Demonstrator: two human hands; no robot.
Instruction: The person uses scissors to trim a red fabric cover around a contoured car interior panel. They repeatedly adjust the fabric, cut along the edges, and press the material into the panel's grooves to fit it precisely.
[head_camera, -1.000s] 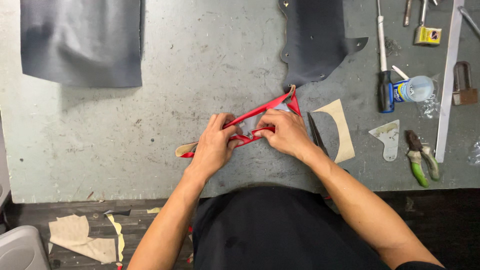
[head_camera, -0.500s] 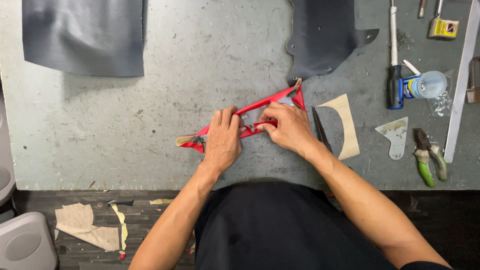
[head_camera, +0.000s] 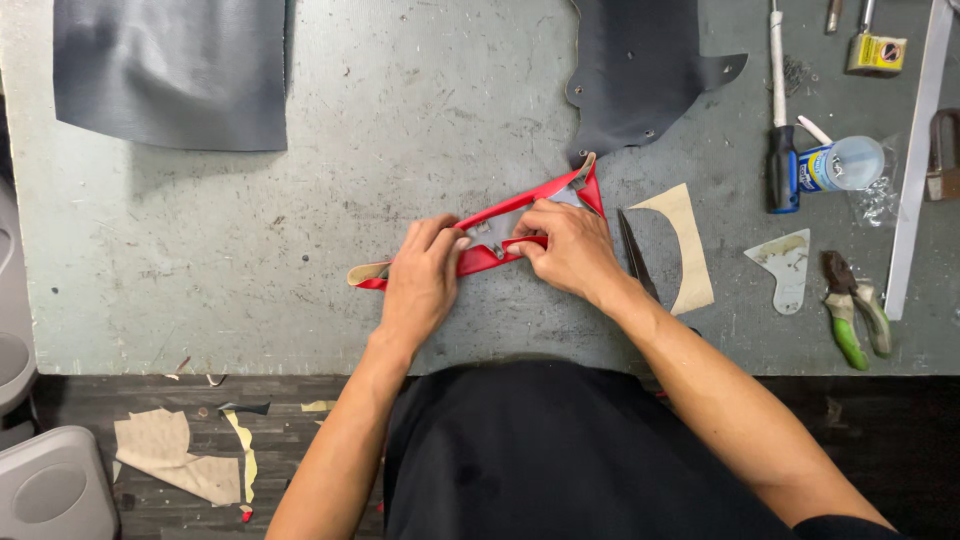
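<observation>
Both hands sat at frame centre on a grey worktable (head_camera: 300, 250). Left hand (head_camera: 425, 280) lay palm-down on the lower strip of a red triangular leather piece (head_camera: 520, 215), fingers together and curled, pressing it to the table, thumb tip near the middle gap. Right hand (head_camera: 565, 245) was just right of it, fingers bent and closed, pinching the same lower red strip near its middle; fingertips of both hands almost touching. The red piece lay flat at centre, its point toward upper right near a dark grey cut piece (head_camera: 640, 75), its tan-lined tail end (head_camera: 365, 273) sticking out left of the left hand. A small metal part showed between the strips, too small to identify. Right of the right wrist: a dark blade-like tool (head_camera: 633, 255) and a curved tan pattern piece (head_camera: 685, 245), side by side. Further right: a pale scraper-shaped card (head_camera: 783, 265), green-handled pliers (head_camera: 850, 310), a black-handled screwdriver (head_camera: 778, 150), a small clear bottle (head_camera: 845, 163) lying on its side, a long pale strip (head_camera: 915, 170) along the right edge. Upper left of frame: a grey sheet of material (head_camera: 170, 70). Lower left, on the dark floor: tan scraps (head_camera: 165, 455) and a grey bin (head_camera: 50, 490). Person wore black.
</observation>
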